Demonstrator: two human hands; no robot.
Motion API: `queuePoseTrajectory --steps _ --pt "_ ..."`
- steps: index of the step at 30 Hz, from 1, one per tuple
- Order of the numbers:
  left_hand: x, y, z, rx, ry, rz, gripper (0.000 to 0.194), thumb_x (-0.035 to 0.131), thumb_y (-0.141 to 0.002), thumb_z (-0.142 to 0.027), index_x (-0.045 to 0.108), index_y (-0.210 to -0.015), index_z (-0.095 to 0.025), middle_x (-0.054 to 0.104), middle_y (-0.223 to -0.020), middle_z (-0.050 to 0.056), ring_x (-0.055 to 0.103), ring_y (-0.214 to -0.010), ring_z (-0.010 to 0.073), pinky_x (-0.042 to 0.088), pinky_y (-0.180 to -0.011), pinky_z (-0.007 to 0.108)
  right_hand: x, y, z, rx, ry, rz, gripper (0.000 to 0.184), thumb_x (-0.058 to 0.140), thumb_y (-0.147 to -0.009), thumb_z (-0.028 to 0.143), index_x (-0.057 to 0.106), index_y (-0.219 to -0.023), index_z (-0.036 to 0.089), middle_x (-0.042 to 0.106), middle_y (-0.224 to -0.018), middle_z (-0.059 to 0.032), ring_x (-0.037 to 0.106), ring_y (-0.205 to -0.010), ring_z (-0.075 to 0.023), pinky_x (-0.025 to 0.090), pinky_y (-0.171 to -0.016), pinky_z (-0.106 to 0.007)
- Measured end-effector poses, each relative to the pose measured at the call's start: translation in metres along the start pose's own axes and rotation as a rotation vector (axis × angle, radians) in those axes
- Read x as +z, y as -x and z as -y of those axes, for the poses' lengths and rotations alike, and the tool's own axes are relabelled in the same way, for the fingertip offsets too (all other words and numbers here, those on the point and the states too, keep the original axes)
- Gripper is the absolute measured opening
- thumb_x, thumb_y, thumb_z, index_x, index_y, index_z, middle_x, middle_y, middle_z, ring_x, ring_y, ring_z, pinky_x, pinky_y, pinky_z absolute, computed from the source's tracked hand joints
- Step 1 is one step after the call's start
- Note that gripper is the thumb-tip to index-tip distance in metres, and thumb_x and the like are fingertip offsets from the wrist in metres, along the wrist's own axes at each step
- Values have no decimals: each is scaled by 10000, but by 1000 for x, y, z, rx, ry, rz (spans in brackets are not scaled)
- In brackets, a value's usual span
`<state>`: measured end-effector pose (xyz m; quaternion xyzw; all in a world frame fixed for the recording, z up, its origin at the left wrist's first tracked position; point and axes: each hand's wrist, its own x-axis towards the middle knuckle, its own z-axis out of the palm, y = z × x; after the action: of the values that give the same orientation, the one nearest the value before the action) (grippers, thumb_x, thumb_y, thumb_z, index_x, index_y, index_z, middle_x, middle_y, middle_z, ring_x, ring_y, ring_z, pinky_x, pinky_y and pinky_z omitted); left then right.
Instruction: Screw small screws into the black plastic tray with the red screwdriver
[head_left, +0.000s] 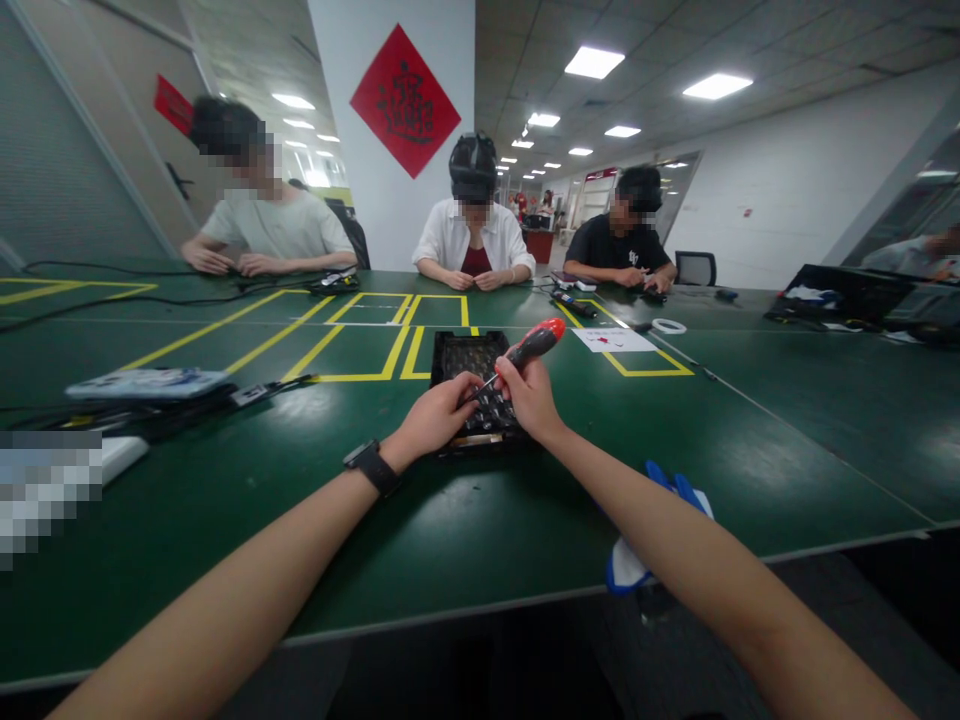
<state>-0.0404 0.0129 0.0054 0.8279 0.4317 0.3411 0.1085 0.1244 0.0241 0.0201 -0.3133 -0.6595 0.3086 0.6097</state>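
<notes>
- Near left, a flat light-blue box point(150, 383) is lying on the green table point(525, 560), with black cables point(262, 393) running beside it.
- Toward the middle, the left hand point(435, 412), with a dark wristwatch point(372, 470) on its wrist, is reaching over an open black plastic case point(484, 452). Its thumb and fingers are pressing together at the tip end of a screwdriver with a grey and red handle point(534, 343); whether they are clamping the metal shaft or a small piece at its tip, I cannot tell.
- In the middle, the case is lying open, its tray holding many small dark and shiny pieces point(491, 410). Opening it is looking done, while many pieces are sitting in the tray; whether any are missing is not showing clearly.
- Just right of the left hand, the right hand point(534, 395) is clamping the screwdriver's handle, which is tilting up to the right above the case. The tool is out and in hand; the work at its tip is appearing unfinished, and whether a piece is seating there, I cannot tell.
- Farther right, a white printed sheet point(611, 341) is lying toward the far side, and blue and white gloves point(624, 568) are lying near, partly behind the right forearm.
- Beyond the sheet's right edge, a white ring point(669, 331) is resting flat.
</notes>
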Motion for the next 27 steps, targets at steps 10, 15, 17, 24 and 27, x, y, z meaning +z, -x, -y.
queuePoseTrajectory --steps 10,15,17,24,27 --pt "1 1 3 -28 34 -34 254 498 -772 -194 541 -1022 -201 473 -643 -45 456 -592 112 325 -569 232 -11 -15 -7 105 -190 -291 227 511 -818 397 458 -743 189 469 -506 69 388 -394 -53 300 -388 -178" --pt "0 1 0 -13 44 -19 265 496 -752 -177 550 -1011 -198 440 -624 -50 437 -581 107 309 -558 228 -10 -12 -6 113 -210 -271 221 518 -812 385 455 -733 188 438 -483 78 370 -380 -51 282 -376 -179" --pt "0 1 -1 -17 53 -13 268 494 -747 -174 552 -1008 -195 435 -619 -52 432 -576 105 308 -557 227 -8 -10 -5 89 -210 -270 217 518 -813 379 453 -733 188 432 -483 80 372 -384 -51 288 -382 -180" --pt "-1 2 -2 -25 28 -9 266 484 -741 -176 559 -996 -187 444 -621 -48 434 -578 105 312 -559 229 -7 -8 -4 73 -205 -289 199 516 -810 381 452 -773 196 432 -502 80 371 -396 -56 292 -393 -187" --pt "-2 2 -3 -25 17 -4 267 487 -736 -176 563 -992 -185 448 -619 -47 436 -577 107 314 -557 230 -7 -8 -4 81 -186 -295 197 508 -810 379 443 -768 198 422 -506 79 369 -404 -57 300 -406 -188"
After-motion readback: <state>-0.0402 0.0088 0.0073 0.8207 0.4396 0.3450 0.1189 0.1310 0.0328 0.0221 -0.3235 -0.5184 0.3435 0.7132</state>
